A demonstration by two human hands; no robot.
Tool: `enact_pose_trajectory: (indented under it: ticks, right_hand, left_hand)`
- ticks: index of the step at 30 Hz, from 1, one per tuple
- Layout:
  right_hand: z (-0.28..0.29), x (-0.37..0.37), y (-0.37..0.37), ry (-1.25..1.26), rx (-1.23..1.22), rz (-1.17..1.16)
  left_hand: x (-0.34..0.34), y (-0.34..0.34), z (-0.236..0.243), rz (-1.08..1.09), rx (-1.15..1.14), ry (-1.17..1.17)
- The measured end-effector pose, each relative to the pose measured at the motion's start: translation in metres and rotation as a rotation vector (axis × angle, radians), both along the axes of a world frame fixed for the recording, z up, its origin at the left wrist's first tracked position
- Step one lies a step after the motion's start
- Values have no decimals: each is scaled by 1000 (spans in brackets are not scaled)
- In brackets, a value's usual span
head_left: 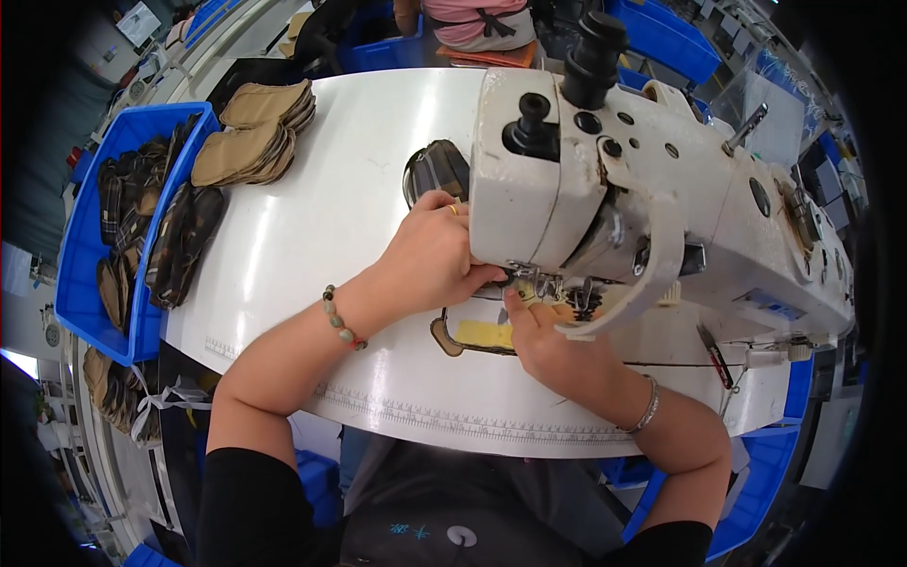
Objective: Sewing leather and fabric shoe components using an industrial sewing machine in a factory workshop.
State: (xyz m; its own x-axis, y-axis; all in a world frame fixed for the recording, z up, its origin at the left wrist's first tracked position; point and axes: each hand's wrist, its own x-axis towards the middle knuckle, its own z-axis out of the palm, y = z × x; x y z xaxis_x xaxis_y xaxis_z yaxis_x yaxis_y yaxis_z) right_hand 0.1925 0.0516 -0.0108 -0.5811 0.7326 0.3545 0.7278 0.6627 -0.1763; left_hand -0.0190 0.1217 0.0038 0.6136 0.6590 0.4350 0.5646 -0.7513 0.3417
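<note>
Both of my hands are at the needle area of a white sewing machine (652, 189). My left hand (427, 253) is closed, its thumb toward the presser foot (543, 281), gripping the edge of a dark fabric piece (487, 291). My right hand (557, 348) is closed on the same work from the near side, its index fingertip beside the foot; the machine hides some of its fingers. A yellow patch (484, 334) and a tan-edged flap (446, 337) show below my hands. Beyond my left hand lies a plaid fabric piece (440, 170).
Stacked tan pieces (248, 142) lie at the table's far left. Next to them a blue bin (80, 255) holds plaid pieces, with more plaid pieces (186, 241) against its side. Small red-and-black thread snips (715, 355) lie at right. A person in pink (472, 21) sits beyond the table.
</note>
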Motion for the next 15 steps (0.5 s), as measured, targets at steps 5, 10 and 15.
enact_pose_trajectory:
  ticks: [5, 10, 15]
  right_hand:
    - [-4, -6, 3, 242, -323, -119]
    - [-11, -5, 4, 368, -278, -146]
    - [-115, 4, 18, 14, 301, 185]
  left_hand:
    - [-2, 2, 2, 17, 12, -22]
    - [1, 5, 5, 23, 20, -4]
    - [6, -1, 0, 30, 0, -24]
